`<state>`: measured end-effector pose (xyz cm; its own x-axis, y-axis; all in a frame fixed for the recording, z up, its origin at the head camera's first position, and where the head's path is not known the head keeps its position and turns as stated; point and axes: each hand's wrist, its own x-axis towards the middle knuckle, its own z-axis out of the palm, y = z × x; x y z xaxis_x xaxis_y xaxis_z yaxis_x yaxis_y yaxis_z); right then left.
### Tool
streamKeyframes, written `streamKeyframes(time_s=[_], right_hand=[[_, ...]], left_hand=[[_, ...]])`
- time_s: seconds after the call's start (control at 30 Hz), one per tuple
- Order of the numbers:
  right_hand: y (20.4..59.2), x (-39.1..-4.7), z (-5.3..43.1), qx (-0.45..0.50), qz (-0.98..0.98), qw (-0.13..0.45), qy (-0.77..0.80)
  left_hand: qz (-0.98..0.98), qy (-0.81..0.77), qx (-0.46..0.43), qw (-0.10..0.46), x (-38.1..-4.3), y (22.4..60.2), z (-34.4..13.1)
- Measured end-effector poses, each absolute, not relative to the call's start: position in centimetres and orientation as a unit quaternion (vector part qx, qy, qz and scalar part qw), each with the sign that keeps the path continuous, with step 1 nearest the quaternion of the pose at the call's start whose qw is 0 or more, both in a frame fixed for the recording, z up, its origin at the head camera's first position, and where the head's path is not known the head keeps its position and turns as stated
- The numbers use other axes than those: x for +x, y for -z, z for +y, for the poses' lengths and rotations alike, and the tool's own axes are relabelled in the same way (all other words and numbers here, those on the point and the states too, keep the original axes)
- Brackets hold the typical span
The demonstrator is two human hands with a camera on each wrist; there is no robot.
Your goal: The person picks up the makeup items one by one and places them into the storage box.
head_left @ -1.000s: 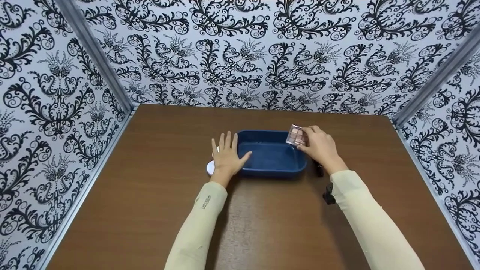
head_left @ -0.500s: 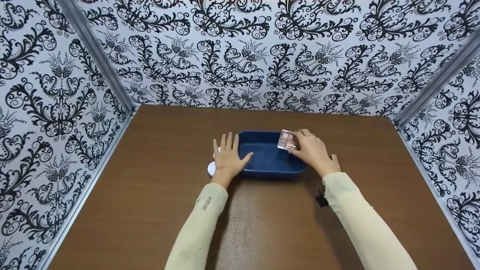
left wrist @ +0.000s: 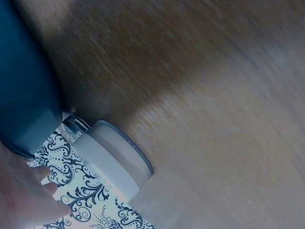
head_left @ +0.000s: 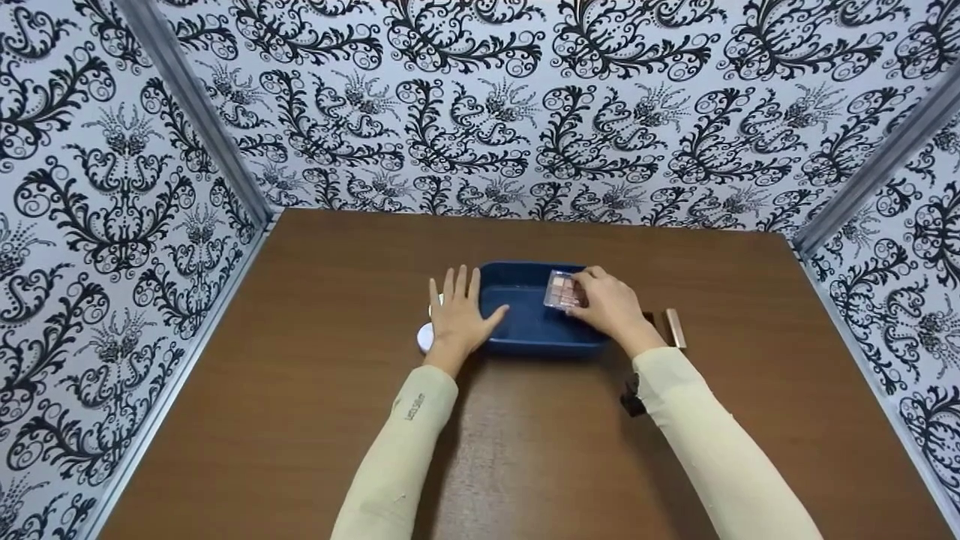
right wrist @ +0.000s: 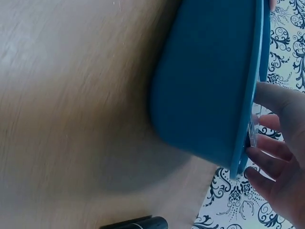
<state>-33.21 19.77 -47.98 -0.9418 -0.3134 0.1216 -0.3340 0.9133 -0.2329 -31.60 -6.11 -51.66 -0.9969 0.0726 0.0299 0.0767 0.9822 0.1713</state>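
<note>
Left hand [head_left: 459, 322]: fingers spread
Right hand [head_left: 611, 306]: pinching palette [head_left: 558, 290]
Blue tub [head_left: 529, 311]: between both hands
White jar [head_left: 425, 337]: beside left hand

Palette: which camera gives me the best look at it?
The head view: it shows the palette's colour pans, partly covered by the right hand holding it. The right wrist view shows only a sliver of it at the tub's rim; the left wrist view shows none.

Soft shadows and glare cross the table [head_left: 517, 457].
</note>
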Motion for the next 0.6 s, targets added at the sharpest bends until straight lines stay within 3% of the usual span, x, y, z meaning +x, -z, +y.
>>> streamKeyframes(time_s=[0.6], right_hand=[[49.9, -33.3, 17.9, 0.165, -0.979, -0.04, -0.114]], left_hand=[[-0.996, 0.085, -0.034, 0.02, -31.7, 51.9, -6.1]])
